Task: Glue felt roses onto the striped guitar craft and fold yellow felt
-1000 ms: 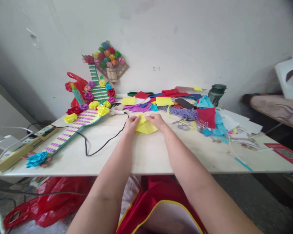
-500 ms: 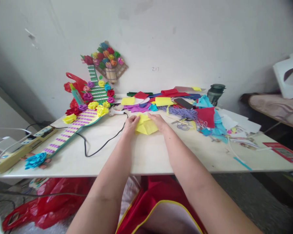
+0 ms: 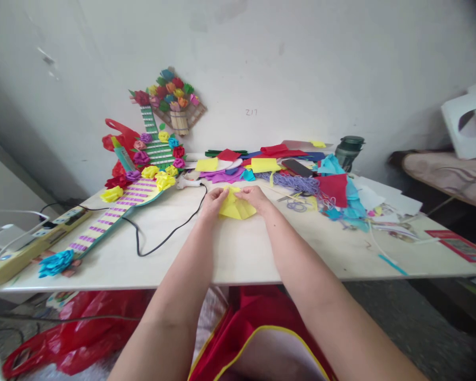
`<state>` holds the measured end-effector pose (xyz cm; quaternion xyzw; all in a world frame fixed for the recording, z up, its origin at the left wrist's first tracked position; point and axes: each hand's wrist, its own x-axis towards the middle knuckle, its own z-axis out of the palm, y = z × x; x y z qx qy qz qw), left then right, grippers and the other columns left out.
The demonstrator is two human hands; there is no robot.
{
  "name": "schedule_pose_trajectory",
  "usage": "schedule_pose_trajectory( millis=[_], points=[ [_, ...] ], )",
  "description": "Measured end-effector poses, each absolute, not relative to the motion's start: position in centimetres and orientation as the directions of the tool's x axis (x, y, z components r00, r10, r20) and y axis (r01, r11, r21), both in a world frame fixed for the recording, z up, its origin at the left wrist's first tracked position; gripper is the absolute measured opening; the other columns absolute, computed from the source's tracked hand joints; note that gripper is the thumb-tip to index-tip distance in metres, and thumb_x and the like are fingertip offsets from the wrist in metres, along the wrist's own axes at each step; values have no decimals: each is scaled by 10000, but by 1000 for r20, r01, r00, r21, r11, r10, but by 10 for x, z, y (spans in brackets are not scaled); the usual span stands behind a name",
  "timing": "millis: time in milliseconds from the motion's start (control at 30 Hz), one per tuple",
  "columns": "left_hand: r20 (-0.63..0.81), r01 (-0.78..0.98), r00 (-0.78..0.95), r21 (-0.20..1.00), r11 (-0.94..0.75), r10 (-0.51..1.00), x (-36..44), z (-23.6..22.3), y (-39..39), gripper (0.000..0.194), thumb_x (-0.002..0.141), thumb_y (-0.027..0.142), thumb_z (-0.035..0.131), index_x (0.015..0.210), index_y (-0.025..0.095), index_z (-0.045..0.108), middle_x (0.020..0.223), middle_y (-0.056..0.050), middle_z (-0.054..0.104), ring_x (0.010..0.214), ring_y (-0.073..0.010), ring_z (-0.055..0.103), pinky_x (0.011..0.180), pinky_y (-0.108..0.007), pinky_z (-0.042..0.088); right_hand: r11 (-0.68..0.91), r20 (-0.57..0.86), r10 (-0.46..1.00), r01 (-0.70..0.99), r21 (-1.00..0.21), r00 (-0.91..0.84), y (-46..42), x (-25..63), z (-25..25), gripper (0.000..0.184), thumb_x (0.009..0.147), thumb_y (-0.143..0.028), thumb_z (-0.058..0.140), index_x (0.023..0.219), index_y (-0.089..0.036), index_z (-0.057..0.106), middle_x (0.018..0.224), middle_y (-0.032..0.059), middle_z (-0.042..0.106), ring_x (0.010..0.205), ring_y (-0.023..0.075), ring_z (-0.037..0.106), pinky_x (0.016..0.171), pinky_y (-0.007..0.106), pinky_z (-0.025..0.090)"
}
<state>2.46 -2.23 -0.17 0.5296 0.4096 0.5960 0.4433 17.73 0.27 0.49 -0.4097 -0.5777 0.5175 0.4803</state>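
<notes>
Between my hands is a creased piece of yellow crepe paper (image 3: 238, 209), its lower part fanned out just over the table (image 3: 241, 254). My left hand (image 3: 214, 201) pinches its left side between thumb and fingers. At the upper right of the paper, my right hand (image 3: 254, 196) grips it with fingers bent inward. The paper's top edge bunches up between the fingertips, and part of it is hidden by them. A white glue gun (image 3: 188, 183) with a black cord lies beyond my left hand. Scissors and loose purple cord (image 3: 297, 205) lie to the right.
At left stand a flower-decorated craft piece (image 3: 121, 206), a glue bottle (image 3: 122, 154) and a power strip (image 3: 35, 246). Coloured paper sheets (image 3: 264, 165), a dark phone (image 3: 297, 168), purple yarn (image 3: 293, 182) and a green bottle (image 3: 349, 153) line the back. Paper scraps (image 3: 392, 219) lie at right.
My right fingers lay flatter along the paper's upper right half a second ago; now they are bent in again and the top edge is more bunched. The view has shifted slightly.
</notes>
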Motion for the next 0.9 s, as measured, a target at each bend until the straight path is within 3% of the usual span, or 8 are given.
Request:
schedule_pose_trajectory(
  millis=[400, 900],
  points=[
    [217, -164, -151, 957, -241, 964, 20, -8, -13, 352, 575, 441, 746, 678, 145, 587, 559, 27, 567, 483, -92, 513, 468, -209, 399, 143, 133, 960, 21, -990, -247, -1, 175, 6, 275, 476, -359, 769, 574, -148, 621, 558, -18, 601, 561, 134, 545, 536, 248, 425],
    [150, -197, -17, 969, -151, 988, 17, -9, -15, 355, 547, 386, 781, 617, 152, 522, 514, 38, 545, 437, -88, 504, 437, -204, 385, 130, 111, 945, 43, -990, -307, 0, 178, 5, 277, 513, -365, 764, 556, -148, 596, 525, -30, 576, 509, 109, 512, 506, 229, 400]
  ],
)
